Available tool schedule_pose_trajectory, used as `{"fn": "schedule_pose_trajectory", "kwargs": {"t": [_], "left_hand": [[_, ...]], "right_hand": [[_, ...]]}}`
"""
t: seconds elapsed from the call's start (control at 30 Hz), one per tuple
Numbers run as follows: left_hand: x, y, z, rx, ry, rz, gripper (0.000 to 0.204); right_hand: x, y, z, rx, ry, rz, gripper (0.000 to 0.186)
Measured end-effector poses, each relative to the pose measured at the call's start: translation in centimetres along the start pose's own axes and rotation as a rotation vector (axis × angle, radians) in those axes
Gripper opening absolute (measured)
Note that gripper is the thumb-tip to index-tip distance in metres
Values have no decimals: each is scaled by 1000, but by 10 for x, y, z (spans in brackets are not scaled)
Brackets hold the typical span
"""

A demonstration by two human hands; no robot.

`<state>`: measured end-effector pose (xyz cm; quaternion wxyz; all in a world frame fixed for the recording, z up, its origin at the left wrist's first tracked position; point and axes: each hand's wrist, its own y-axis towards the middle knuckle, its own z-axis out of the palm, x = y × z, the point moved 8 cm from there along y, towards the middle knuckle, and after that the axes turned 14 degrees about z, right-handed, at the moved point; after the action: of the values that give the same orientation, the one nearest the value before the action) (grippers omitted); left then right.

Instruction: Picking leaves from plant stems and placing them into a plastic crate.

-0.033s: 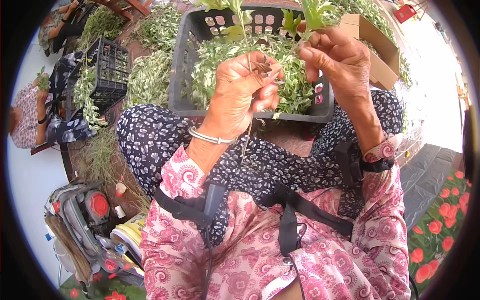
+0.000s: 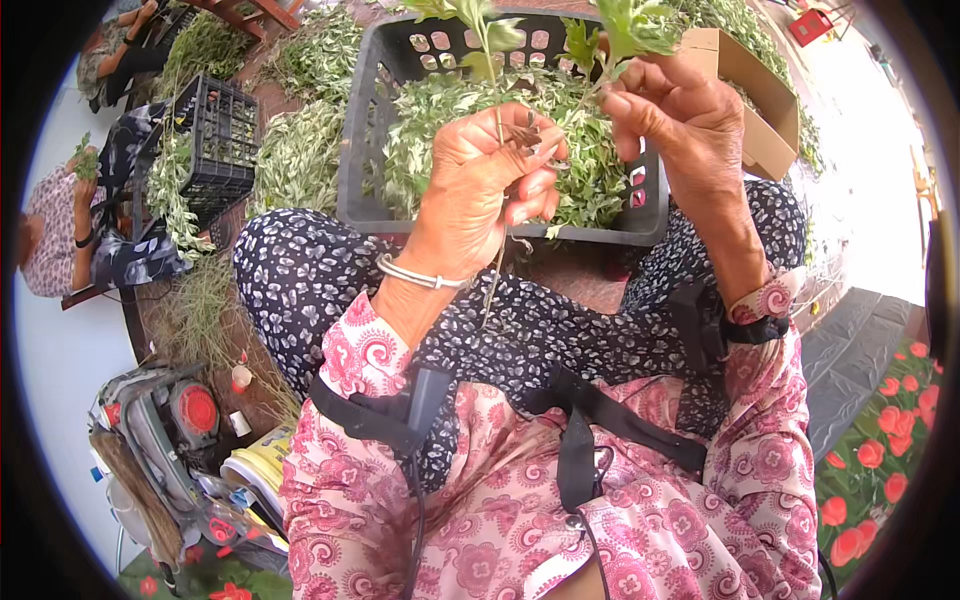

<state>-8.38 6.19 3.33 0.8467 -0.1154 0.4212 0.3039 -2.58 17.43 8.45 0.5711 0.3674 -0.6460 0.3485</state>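
My left hand (image 2: 480,185) is closed in a pinch round a thin plant stem (image 2: 492,285). Green leaves rise from the top of this stem, a few brown withered ones lie at my fingers, and its lower end hangs over my lap. My right hand (image 2: 692,130) pinches a green leafy sprig (image 2: 632,35) between thumb and fingers, to the right of the left one. Both hands are above the near part of a black plastic crate (image 2: 356,150), which holds a heap of loose green leaves (image 2: 412,135).
Cut leafy plants (image 2: 298,160) lie in piles left of the crate. A cardboard box (image 2: 775,135) stands at its right. Further left, a person (image 2: 60,225) holds a sprig beside another black crate (image 2: 225,130). A stroller-like frame (image 2: 150,420) stands at the lower left.
My right hand has shifted slightly to the right with its leafy sprig, whose leaves have turned a little. The left hand stays in place.
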Motion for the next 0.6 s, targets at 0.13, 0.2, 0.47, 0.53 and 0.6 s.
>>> {"fn": "schedule_pose_trajectory", "kwargs": {"t": [0.13,0.2,0.47,0.53,0.6], "left_hand": [[1,0,0,25,-55,-24,15],[4,0,-1,49,-100,-36,13],[2,2,5,118,-106,-73,14],[2,3,2,-1,-28,-43,15],[3,4,1,-4,-29,-36,15]], "right_hand": [[-1,2,0,73,75,-7,25],[0,1,2,94,78,-1,25],[6,2,9,80,-201,-89,9],[6,0,10,56,-256,-105,9],[8,-2,14,32,-371,-88,7]]}}
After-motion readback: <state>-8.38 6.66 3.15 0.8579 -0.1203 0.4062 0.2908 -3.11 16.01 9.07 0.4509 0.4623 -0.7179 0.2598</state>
